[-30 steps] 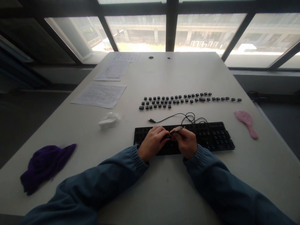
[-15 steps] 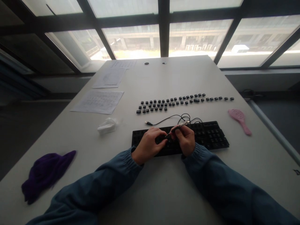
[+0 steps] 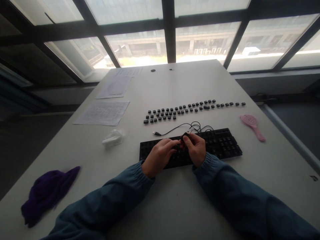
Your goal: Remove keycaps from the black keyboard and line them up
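Observation:
A black keyboard [image 3: 226,145] lies across the middle of the table, with both my hands over it. In my right hand [image 3: 197,150], closed fingers grip a small keycap puller [image 3: 185,135] with a dark body and shiny wire at its far end. My left hand [image 3: 158,156] meets it from the left, its fingers pinched together close to the puller's near end. Whatever lies between those fingertips is too small and hidden to make out. Beyond the keyboard, loose black keycaps [image 3: 206,107] stand in uneven rows, and a USB cable [image 3: 175,128] lies coiled behind my hands.
To the right rests a pink hairbrush [image 3: 253,126]. On the left are a crumpled clear plastic bag [image 3: 113,138], printed papers [image 3: 102,113] and a purple cloth hat [image 3: 48,193]. Windows [image 3: 135,46] rise behind the table's far edge.
The puller has tipped in my right hand, its shiny end drawing back toward the fingers. My left fingertips have come closer together and nearer the right hand. The whole view has shifted slightly.

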`<move>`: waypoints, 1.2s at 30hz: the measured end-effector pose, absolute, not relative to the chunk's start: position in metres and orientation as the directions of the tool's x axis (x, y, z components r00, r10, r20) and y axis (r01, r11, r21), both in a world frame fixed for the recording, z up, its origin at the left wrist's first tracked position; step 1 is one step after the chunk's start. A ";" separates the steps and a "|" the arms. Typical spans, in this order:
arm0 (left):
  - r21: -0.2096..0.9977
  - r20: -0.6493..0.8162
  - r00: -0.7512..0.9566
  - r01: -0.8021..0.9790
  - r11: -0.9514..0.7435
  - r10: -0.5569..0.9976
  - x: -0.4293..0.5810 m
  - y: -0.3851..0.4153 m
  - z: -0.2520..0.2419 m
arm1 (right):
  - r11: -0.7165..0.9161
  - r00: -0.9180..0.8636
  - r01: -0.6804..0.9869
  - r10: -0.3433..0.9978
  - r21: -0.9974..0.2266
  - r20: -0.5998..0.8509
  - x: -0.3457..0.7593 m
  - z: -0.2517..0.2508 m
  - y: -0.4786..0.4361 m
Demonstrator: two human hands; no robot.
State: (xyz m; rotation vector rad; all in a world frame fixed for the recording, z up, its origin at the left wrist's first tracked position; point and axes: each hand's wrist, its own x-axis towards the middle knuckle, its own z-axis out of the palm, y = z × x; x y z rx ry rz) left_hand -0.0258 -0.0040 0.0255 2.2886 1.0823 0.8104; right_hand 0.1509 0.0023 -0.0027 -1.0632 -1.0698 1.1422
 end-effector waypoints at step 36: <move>0.300 0.124 0.489 0.811 -0.503 0.863 0.025 0.190 0.012 | 0.033 0.075 -0.331 0.997 -0.943 0.008 0.148 -0.003 0.008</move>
